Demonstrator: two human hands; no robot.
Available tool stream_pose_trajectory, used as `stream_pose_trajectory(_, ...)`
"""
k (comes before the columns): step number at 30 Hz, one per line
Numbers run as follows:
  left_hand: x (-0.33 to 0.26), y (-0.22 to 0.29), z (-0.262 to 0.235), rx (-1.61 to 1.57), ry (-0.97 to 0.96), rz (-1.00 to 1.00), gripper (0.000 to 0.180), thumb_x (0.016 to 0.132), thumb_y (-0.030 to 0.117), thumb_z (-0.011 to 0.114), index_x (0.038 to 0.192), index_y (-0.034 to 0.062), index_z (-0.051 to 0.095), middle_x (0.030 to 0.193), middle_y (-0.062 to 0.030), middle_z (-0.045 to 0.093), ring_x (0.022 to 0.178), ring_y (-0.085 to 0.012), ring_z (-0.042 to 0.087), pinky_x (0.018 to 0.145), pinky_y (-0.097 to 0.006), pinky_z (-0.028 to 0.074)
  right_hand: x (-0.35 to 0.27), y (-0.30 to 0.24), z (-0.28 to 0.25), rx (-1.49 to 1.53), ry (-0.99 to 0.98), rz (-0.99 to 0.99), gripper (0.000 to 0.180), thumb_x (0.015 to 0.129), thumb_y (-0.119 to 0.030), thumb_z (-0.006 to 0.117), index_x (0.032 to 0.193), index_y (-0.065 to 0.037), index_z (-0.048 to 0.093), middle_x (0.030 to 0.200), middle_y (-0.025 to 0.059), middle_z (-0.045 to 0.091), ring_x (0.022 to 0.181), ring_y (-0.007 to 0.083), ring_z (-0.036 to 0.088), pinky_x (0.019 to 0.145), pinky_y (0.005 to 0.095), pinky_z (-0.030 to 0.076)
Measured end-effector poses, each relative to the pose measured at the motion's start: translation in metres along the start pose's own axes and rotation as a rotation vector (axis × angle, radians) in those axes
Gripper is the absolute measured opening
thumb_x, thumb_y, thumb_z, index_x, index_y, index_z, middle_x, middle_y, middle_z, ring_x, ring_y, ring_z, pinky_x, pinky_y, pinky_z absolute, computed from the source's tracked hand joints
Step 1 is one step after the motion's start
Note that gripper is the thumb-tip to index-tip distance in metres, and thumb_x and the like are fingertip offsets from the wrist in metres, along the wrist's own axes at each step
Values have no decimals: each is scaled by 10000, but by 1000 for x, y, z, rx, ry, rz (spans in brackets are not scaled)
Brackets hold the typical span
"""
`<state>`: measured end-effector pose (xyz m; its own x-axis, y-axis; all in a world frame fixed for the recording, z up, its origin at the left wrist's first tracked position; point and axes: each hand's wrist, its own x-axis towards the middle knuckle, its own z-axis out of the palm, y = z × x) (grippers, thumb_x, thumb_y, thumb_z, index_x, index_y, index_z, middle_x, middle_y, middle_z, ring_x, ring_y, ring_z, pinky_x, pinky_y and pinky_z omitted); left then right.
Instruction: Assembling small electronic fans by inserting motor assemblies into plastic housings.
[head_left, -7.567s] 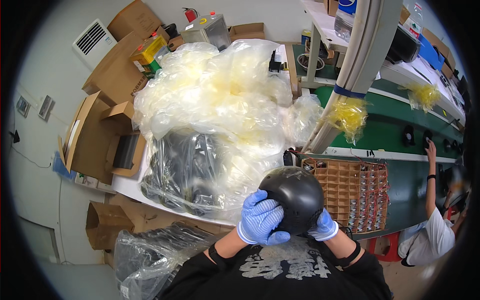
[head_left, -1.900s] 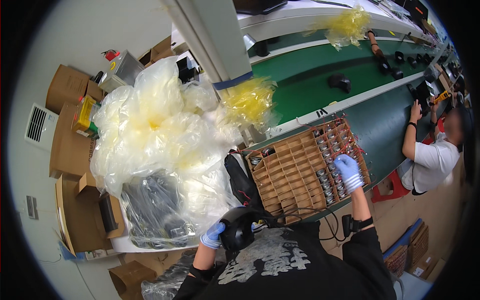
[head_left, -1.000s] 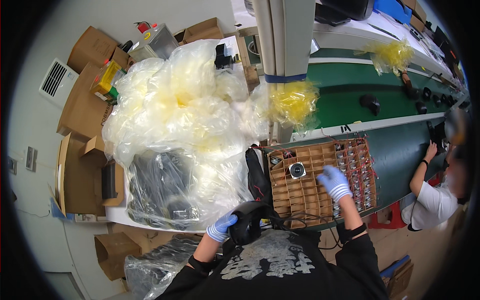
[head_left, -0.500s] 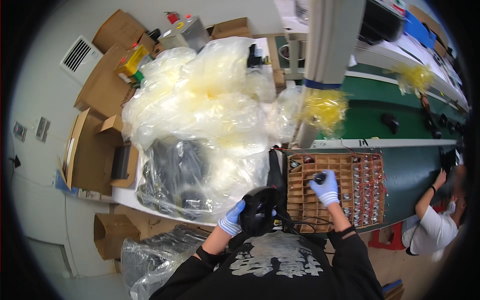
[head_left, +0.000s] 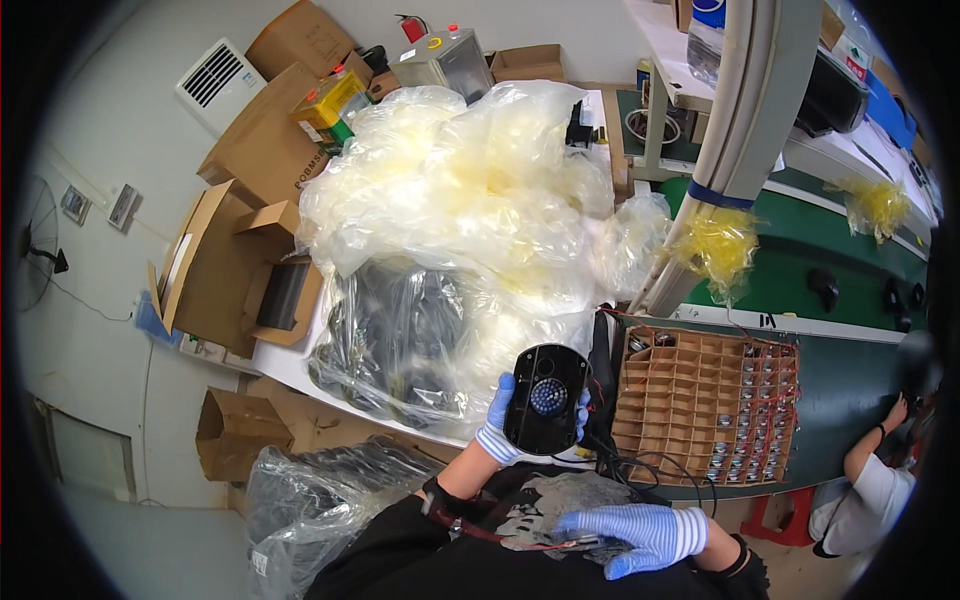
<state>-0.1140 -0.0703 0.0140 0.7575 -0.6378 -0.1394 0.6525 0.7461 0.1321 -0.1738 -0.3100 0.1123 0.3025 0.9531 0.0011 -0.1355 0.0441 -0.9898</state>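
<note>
My left hand [head_left: 497,425] grips a black oval housing [head_left: 544,428], its face turned up. A round cluster of small pale dots sits at that face's middle, and black cables run from beside it toward the right. Across my lap lies my right hand [head_left: 645,533], fingers long and thumb apart, with a thin red wire [head_left: 490,536] between them. Toward my left wrist the wire stretches, where a small blurred part is hard to make out. A divided cardboard box [head_left: 665,400] stands to the right, holding several small round metal parts with red wires, mostly in its right columns.
Clear plastic bags [head_left: 450,190] are heaped ahead, with dark bagged items [head_left: 400,325] nearer me. Open cartons [head_left: 235,260] stand left. A pale post [head_left: 745,120] rises beside a green conveyor [head_left: 780,250]. At far right, a person in a white sleeve [head_left: 880,490] works at the bench.
My right hand has left the divided box for my lap; the small black thing is gone from it and a red wire now shows. The housing's dotted face has turned up. The view has shifted.
</note>
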Motion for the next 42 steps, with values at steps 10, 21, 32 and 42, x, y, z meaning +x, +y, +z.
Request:
stream_pose_trajectory(10, 1, -6, 31, 14, -42, -96, 980, 690, 659, 625, 1376, 38, 301, 1282, -184, 463, 1160, -325, 483, 997, -473, 392, -4, -27, -14, -319, 239, -149, 432, 812, -232, 667, 1194, -64, 553, 1212, 151, 537, 1099, 298, 543, 928, 366, 438)
stream_pose_trajectory(21, -11, -28, 10, 80, 201, -164, 726, 834, 484, 574, 1377, 70, 326, 1354, -153, 422, 1212, -300, 454, 1027, -443, 382, 36, -28, -18, -1331, 755, -111, 286, 617, -158, 714, 857, -101, 569, 981, 87, 610, 855, 259, 588, 864, 423, 441)
stream_pose_trajectory(32, -8, -34, 10, 127, 170, -184, 601, 881, 451, 522, 1356, 112, 378, 1251, -112, 523, 1136, -238, 522, 996, -413, 416, 39, -16, -24, -1250, 687, 43, 292, 605, -161, 724, 866, -99, 608, 978, 85, 615, 894, 232, 606, 1031, 502, 308)
stream_pose_trajectory(42, 0, -31, 18, 152, 156, -160, 585, 892, 455, 499, 1347, 105, 389, 1225, -111, 544, 1123, -235, 534, 992, -411, 415, 41, -5, -26, -1268, 737, 72, 282, 601, -153, 723, 852, -99, 607, 929, 71, 604, 922, 232, 593, 1042, 511, 293)
